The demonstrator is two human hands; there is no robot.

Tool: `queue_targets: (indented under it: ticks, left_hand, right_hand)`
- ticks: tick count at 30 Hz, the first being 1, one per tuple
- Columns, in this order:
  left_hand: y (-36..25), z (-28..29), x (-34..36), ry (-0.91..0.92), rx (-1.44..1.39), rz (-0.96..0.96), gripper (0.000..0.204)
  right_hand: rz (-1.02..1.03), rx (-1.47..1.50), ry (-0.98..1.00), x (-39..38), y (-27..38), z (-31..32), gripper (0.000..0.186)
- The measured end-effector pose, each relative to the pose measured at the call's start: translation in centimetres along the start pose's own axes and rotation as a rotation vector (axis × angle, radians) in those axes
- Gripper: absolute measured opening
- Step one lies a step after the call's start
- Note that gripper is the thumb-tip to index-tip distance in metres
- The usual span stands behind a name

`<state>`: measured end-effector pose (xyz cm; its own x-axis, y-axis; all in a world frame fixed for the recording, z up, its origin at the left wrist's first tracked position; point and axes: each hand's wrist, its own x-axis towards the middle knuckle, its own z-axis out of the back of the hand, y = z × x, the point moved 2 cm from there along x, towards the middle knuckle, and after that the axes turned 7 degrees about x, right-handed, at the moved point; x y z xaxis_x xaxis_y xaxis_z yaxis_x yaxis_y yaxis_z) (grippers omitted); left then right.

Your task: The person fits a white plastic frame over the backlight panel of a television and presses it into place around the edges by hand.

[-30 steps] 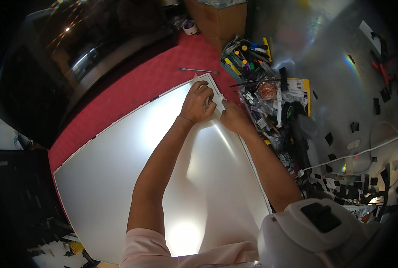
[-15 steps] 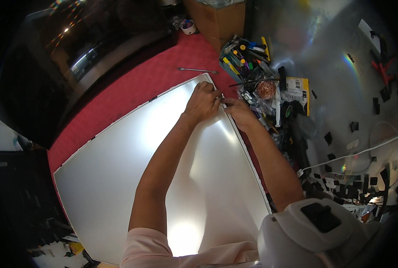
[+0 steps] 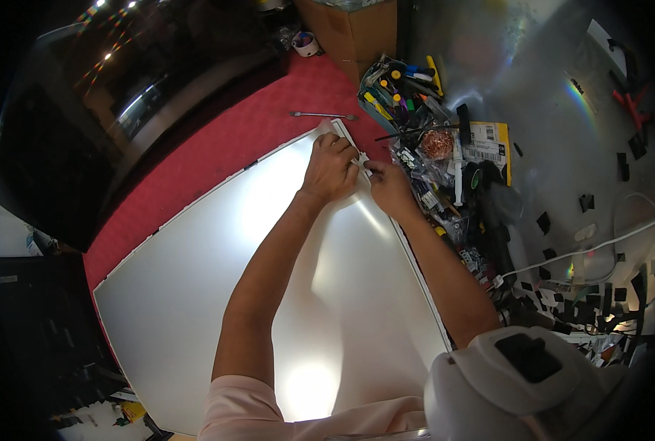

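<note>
A large white panel with a thin frame lies on a red mat, a translucent sheet rippled along its right part. Up at the far corner, my left hand has curled fingers closed on the sheet, whose edge lifts there. My right hand is just right of it at the frame's right rim, index and thumb closed at a small pale piece too small to make out. A thin metal tool lies on the mat beyond the corner.
Dark screens stand left and far left. A cardboard box is behind. A tool holder, copper-coloured coil and bagged parts crowd the right side, beside a shiny surface scattered with dark pieces and a white cable.
Both hands have shifted slightly right since a second ago. My right forefinger reached across the rim half a second ago and is now more bent. The view has shifted slightly.
</note>
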<state>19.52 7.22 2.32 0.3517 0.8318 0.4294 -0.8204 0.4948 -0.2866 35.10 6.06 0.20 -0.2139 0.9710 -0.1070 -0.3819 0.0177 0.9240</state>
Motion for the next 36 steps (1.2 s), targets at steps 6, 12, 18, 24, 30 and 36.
queue_targets:
  ticks: [6,12,18,24,30,36]
  left_hand:
    - [-0.2,0.3,-1.2,-0.244,-0.113,-0.019,0.014]
    - [0.2,-0.4,-1.9,-0.280,-0.152,-0.009,0.013]
    - [0.1,-0.6,-1.6,-0.249,-0.122,-0.001,0.021]
    - [-0.6,-0.9,-0.7,-0.139,0.002,-0.027,0.032]
    - [-0.6,-1.1,-0.7,-0.207,-0.091,-0.042,0.027]
    - [-0.4,-0.7,-1.6,-0.218,-0.145,-0.020,0.022]
  right_hand:
    - [0.099,-0.242,-0.022,-0.3,1.3,-0.8,0.035]
    - [-0.102,-0.020,0.026,0.9,-0.1,-0.8,0.042]
    - [-0.350,0.461,0.058,1.9,-2.0,-1.0,0.042]
    - [-0.418,0.737,0.095,1.3,-1.2,-0.9,0.040]
    - [-0.220,0.484,-0.010,1.4,-1.9,-0.8,0.037]
    - [-0.110,0.154,-0.127,2.0,-2.2,-1.0,0.042]
